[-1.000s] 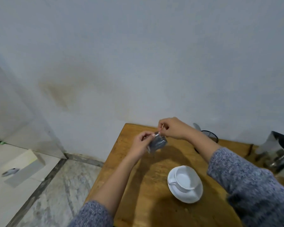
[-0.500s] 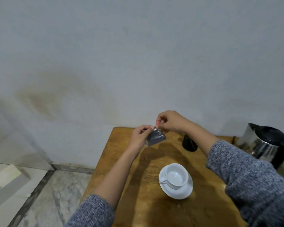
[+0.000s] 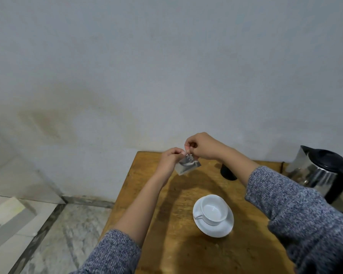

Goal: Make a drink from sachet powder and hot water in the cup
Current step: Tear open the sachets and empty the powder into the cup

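Above the far half of the wooden table (image 3: pixel 178 252), both hands meet around a small silver sachet (image 3: pixel 187 165). The left hand (image 3: pixel 169 160) pinches the sachet's upper left edge between thumb and fingertips, so the packet hangs down and to the right of that hand, tilted, clear of the tabletop. The right hand (image 3: pixel 203 146) sits just beyond and to the right, its fingers curled tight around the sachet's top corner; a small bit of the foil shows between its thumb and forefinger. Whether the packet is torn open cannot be told from this view.

Nearer the person and below the hands, a white cup (image 3: pixel 213 211) stands upright on a white saucer (image 3: pixel 214 227), its handle pointing left. The cup looks empty and lies well apart from the sachet. A dark round object (image 3: pixel 227 173) rests on the table just under the right forearm, partly hidden by it. At the right edge stands a steel kettle (image 3: pixel 315 173) with a black lid and handle, away from both hands. Grey knit sleeves (image 3: pixel 297 210) cover both arms to the forearm. Left of the table lies a tiled floor (image 3: pixel 53 234).
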`<state>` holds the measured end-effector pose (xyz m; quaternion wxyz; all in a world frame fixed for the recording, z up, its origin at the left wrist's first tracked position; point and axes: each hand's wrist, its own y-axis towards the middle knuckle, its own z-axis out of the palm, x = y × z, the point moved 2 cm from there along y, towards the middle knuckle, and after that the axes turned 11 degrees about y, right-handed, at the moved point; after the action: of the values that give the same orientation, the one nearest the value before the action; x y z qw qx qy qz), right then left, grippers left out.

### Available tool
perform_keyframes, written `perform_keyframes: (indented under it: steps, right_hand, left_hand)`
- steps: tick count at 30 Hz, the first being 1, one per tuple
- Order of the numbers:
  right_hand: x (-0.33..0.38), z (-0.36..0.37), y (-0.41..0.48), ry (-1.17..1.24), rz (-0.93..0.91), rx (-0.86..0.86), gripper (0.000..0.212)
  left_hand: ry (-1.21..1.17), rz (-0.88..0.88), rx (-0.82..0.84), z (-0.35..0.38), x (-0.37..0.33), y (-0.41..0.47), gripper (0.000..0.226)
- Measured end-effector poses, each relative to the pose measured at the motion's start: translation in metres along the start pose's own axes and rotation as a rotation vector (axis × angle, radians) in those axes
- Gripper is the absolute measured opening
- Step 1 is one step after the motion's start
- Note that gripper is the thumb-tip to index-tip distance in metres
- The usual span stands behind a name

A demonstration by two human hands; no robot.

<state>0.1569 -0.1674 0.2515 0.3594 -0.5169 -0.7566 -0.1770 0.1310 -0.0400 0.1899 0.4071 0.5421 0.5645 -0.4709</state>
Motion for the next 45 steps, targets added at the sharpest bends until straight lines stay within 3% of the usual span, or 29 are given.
perform_keyframes:
  steps: [4, 12, 18, 21, 33, 45]
  right_hand:
    - [0.004, 0.005, 0.004, 0.034, -0.012, -0.014, 0.019]
    - [0.006, 0.011, 0.009, 0.040, 0.012, 0.000, 0.018]
    - [0.011, 0.022, 0.008, 0.012, -0.071, 0.020, 0.015]
    - [0.012, 0.030, 0.006, -0.020, -0.138, 0.013, 0.017]
    - [0.008, 0.053, 0.000, -0.176, -0.368, 0.026, 0.016]
    - [0.015, 0.082, -0.008, -0.178, -0.569, 0.150, 0.011]
  left_hand:
    - [-0.020, 0.017, -0.024, -0.007, 0.001, -0.001, 0.011]
    - [0.202, 0.136, -0.146, -0.015, 0.007, -0.001, 0.015]
    - [0.105, 0.058, -0.068, -0.024, 0.005, -0.004, 0.009]
    - [0.038, -0.014, -0.032, -0.027, 0.007, -0.004, 0.018]
    - [-0.062, -0.139, -0.086, -0.031, 0.024, -0.007, 0.024]
    - [-0.214, -0.214, -0.441, -0.082, 0.060, 0.010, 0.031]
